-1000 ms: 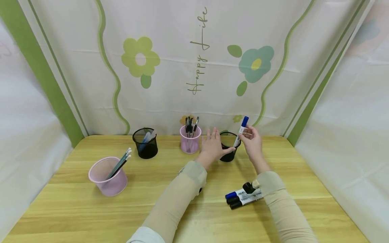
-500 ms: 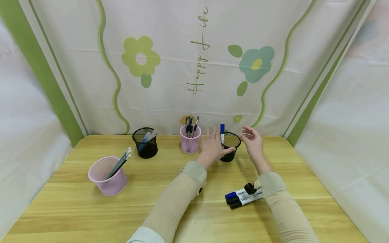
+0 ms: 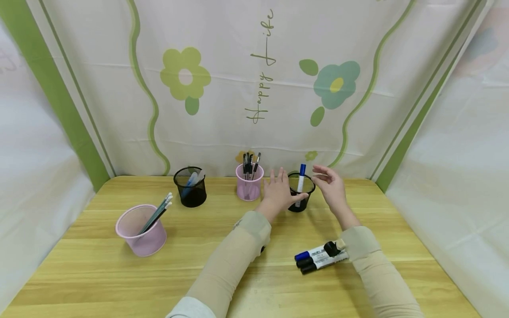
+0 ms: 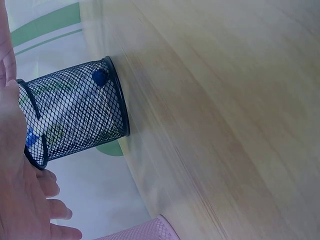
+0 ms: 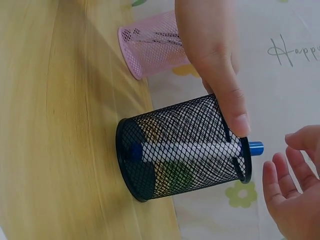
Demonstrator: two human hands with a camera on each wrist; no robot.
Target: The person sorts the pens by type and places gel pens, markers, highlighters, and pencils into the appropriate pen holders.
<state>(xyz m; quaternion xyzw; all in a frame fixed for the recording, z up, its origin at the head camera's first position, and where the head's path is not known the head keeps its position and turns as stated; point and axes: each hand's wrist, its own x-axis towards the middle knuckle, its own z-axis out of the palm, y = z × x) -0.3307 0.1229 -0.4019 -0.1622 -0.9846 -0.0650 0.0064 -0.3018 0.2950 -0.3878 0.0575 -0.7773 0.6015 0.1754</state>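
A blue-capped white marker (image 3: 301, 179) stands slightly tilted inside a black mesh pen holder (image 5: 185, 150), its cap above the rim. My left hand (image 3: 277, 194) rests against the holder's left side. Its thumb (image 5: 232, 102) lies across the rim, while the other fingers are straight and spread. Just right of the rim, my right hand (image 3: 331, 187) holds nothing; its fingers (image 5: 295, 167) are loosely bent and apart from the marker. Three more markers (image 3: 320, 258), one blue-capped and two black-capped, lie side by side near my right wrist, partly covered by the wrist camera.
Left of my left hand stands a pink mesh holder (image 3: 248, 190) with several black pens. Farther left is another black mesh holder (image 3: 192, 196) with bluish items. A wider pink holder (image 3: 145, 243) with pencils stands at the front left. A printed curtain (image 3: 222, 128) hangs behind the table.
My right hand has let go of the blue-capped marker, which dropped into the black holder. The marker first leaned left, then shifted towards the middle. My left hand stays put.
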